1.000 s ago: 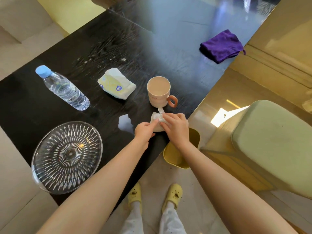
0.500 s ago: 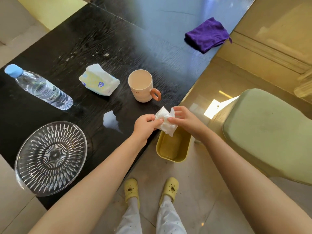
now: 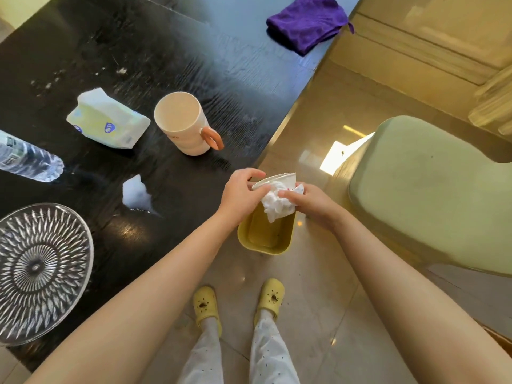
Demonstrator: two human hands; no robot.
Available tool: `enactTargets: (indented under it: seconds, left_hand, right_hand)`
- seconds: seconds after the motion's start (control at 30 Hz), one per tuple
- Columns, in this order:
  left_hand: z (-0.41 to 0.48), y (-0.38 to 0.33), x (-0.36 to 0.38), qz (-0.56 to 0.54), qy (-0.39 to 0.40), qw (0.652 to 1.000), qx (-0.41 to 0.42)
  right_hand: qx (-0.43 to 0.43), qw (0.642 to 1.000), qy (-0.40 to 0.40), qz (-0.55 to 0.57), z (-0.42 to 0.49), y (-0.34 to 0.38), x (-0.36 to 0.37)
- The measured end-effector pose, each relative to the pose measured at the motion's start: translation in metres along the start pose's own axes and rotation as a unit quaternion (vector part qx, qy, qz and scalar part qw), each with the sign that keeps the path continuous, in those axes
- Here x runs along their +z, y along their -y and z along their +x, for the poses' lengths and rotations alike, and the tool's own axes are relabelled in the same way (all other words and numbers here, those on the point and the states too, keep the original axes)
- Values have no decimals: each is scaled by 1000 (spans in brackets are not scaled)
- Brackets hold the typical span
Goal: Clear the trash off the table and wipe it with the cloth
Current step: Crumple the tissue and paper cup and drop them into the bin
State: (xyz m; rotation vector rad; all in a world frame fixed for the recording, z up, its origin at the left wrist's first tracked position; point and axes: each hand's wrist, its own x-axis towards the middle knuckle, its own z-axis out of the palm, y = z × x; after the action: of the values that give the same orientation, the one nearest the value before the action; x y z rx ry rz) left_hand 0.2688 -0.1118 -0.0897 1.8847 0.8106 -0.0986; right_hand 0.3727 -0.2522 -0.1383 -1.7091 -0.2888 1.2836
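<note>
Item: crumpled white tissue wad [image 3: 277, 207] with a white paper cup [image 3: 279, 179], hanging above the yellow rectangular plastic bin [image 3: 266, 239] on the floor beside the black wooden desk [image 3: 166, 59].
Grip: left hand [image 3: 241, 194] and right hand [image 3: 310, 202] are pinching the wad and cup together.
Handling: appearing light, soft, crushable; pinching anywhere is serving.
Remaining: white tissue scrap [image 3: 136, 195] is lying on the desk; folded purple cloth [image 3: 306, 22] is waiting at the far edge.

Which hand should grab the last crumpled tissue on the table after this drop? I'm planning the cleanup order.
Left, probably. The left hand is on the table side, nearer the loose tissue. The right hand holds the wad over the yellow bin, off the table edge.
</note>
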Motion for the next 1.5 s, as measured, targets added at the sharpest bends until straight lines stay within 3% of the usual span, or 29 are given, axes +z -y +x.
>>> enactTargets:
  seconds: [0.07,0.17,0.4,0.67,1.0,1.3,1.5]
  left_hand:
    - [7,7,3,95,-43,992,77]
    - [18,23,4,251,-95,950,162]
    - [35,61,1,465,-102,862,175]
    - [39,69,4,478,-120,850,187]
    - [39,70,-3,477,-110,847,206]
    - [39,72,-1,473,-122,844,220]
    - [38,72,-2,477,-120,843,217]
  right_hand:
    - [4,999,-31,16,13,-17,-3]
    - [11,997,-70,24,34,-42,-7]
    - [11,994,-112,-6,94,-100,2]
    - [62,988,-137,-34,155,-164,34]
    - [191,963,-163,-103,199,-246,55]
    - [259,932,-155,-200,209,-255,60]
    - [259,929,-118,-235,205,-250,52]
